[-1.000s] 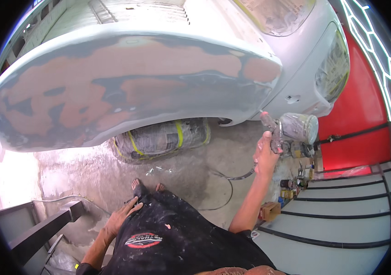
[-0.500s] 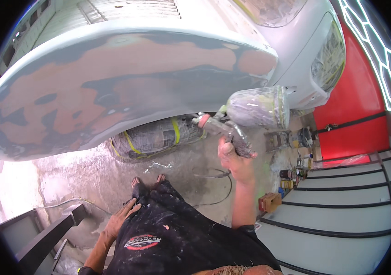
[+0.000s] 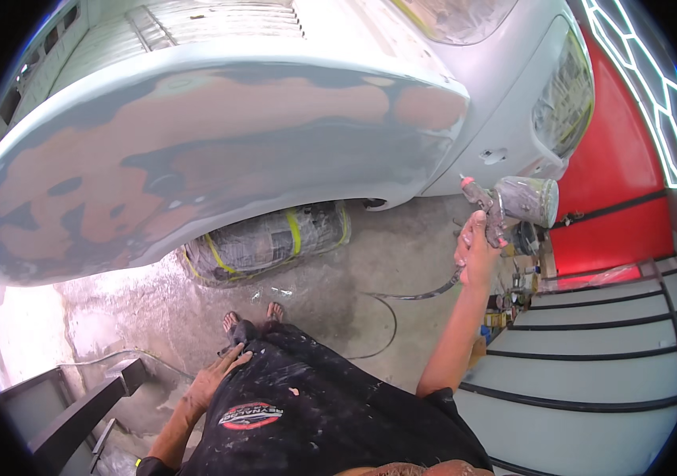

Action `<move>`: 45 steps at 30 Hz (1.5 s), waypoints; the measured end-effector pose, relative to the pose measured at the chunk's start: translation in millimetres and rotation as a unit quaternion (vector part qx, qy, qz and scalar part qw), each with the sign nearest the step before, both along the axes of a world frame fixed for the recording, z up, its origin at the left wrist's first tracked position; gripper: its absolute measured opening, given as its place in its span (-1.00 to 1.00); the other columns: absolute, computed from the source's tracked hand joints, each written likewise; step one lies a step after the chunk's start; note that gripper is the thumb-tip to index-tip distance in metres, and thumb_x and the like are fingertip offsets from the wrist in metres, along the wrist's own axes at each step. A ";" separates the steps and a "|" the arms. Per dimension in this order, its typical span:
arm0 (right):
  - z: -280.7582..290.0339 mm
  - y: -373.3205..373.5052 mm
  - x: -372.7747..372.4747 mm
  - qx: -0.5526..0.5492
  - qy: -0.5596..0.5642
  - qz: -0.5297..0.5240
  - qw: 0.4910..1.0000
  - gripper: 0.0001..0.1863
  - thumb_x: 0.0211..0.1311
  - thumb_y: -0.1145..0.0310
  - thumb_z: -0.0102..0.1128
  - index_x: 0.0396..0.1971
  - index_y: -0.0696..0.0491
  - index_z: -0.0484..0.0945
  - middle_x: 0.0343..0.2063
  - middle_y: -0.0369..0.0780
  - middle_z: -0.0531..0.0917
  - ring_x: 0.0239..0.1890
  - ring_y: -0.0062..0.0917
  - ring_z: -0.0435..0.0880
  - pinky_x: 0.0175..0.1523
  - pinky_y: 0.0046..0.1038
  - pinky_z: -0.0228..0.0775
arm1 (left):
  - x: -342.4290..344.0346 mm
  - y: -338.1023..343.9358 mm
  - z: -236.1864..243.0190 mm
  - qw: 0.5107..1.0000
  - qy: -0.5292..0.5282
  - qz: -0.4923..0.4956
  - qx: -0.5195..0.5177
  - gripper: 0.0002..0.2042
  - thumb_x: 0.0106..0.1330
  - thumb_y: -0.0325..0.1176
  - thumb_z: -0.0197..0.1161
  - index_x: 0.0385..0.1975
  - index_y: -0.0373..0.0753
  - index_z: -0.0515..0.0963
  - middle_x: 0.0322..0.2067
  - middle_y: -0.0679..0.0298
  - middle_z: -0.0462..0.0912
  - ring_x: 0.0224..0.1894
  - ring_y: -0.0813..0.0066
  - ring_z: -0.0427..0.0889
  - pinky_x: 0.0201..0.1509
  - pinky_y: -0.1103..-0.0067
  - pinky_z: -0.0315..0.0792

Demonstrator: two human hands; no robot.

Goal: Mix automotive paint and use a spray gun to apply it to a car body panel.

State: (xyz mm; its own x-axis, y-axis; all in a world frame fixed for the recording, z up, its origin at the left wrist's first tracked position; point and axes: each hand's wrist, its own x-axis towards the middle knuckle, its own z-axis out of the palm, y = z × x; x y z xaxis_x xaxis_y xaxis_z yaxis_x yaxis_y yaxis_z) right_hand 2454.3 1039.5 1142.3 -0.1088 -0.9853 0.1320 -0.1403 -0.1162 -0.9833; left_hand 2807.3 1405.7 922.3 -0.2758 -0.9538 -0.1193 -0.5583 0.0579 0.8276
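Note:
My right hand (image 3: 473,246) grips a paint-smeared spray gun (image 3: 487,208) with a cup (image 3: 527,202), held just off the lower right of a pale truck body panel (image 3: 259,143) mottled with grey and pinkish patches. A hose hangs from the gun toward the floor. My left hand (image 3: 215,373) rests on my black, paint-specked clothing (image 3: 306,404), fingers stretched out. Below the panel is a wheel (image 3: 263,242) wrapped in plastic and yellow tape. The adjoining body section (image 3: 505,119) has masked lights or windows.
A red panel (image 3: 608,238) and glowing hexagon lights stand at right, with several cans behind my right hand. Pale panels with black bars (image 3: 576,365) lie at lower right, a dark metal beam (image 3: 76,408) at lower left. My bare feet (image 3: 275,312) stand on concrete floor (image 3: 354,317).
Half a second ago my right hand had swung the gun leftward beneath the panel; now it has moved back right, the cup farther from me. My left hand stays on my clothing.

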 end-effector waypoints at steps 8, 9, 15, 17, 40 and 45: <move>10.8 19.3 21.4 0.026 0.024 -0.020 0.999 -0.56 0.44 -0.08 0.25 -0.44 -0.04 0.41 -0.67 -0.46 0.36 -0.79 -0.78 0.17 -0.72 -0.60 -0.06 | -1.0 6.0 8.1 0.999 0.027 0.000 0.030 -0.38 0.41 -0.15 0.12 0.46 -0.15 0.24 0.47 -0.04 0.23 0.46 -0.02 0.32 0.47 0.30 0.34; 14.8 24.4 29.0 0.035 0.009 0.036 0.999 -0.56 0.43 -0.09 0.26 -0.43 -0.04 0.41 -0.65 -0.45 0.38 -0.78 -0.78 0.18 -0.71 -0.60 -0.06 | -0.7 6.5 6.4 0.999 0.024 -0.005 0.034 -0.37 0.40 -0.15 0.13 0.46 -0.17 0.23 0.47 -0.03 0.23 0.47 -0.01 0.30 0.47 0.30 0.34; 26.6 53.8 109.3 0.063 0.070 0.187 0.978 -0.58 0.38 -0.08 0.34 -0.28 0.01 0.54 -0.60 -0.47 0.41 -0.64 -0.83 0.27 -0.55 -0.64 0.06 | -1.5 13.2 8.6 0.999 0.024 0.009 0.022 -0.34 0.36 -0.15 0.16 0.45 -0.18 0.24 0.48 0.05 0.25 0.50 0.03 0.26 0.48 0.30 0.33; 24.5 60.0 126.0 0.074 0.072 0.211 0.972 -0.58 0.36 -0.07 0.36 -0.27 0.01 0.56 -0.59 -0.47 0.43 -0.61 -0.84 0.29 -0.51 -0.65 0.09 | -1.8 14.2 8.8 0.999 0.028 0.011 0.020 -0.35 0.36 -0.16 0.16 0.45 -0.18 0.25 0.47 0.07 0.25 0.50 0.04 0.26 0.48 0.31 0.33; 47.3 -5.6 15.5 0.022 0.034 0.041 0.998 -0.61 0.44 -0.03 0.27 -0.37 -0.03 0.45 -0.65 -0.46 0.34 -0.78 -0.82 0.15 -0.71 -0.62 -0.06 | 4.7 -6.1 -11.1 0.999 0.033 -0.006 -0.012 -0.33 0.35 -0.14 0.19 0.46 -0.17 0.25 0.45 -0.08 0.26 0.44 -0.06 0.34 0.46 0.28 0.35; 46.3 -8.1 25.0 -0.021 0.088 -0.044 0.995 -0.69 0.45 -0.02 0.27 -0.31 -0.10 0.51 -0.68 -0.50 0.27 -0.79 -0.81 0.13 -0.74 -0.63 -0.08 | 6.0 -4.5 -9.4 0.999 0.036 -0.005 -0.012 -0.34 0.37 -0.15 0.16 0.48 -0.14 0.23 0.45 -0.08 0.26 0.44 -0.06 0.34 0.46 0.27 0.33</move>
State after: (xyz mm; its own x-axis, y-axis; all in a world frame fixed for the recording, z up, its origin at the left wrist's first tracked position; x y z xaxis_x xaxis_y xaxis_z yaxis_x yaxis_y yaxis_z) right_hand 2479.3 1031.4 1188.6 -0.1662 -0.9661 0.1974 -0.3212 -0.1362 -0.9372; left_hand 2813.3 1401.2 912.9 -0.2926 -0.9532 -0.0759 -0.4959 0.0834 0.8644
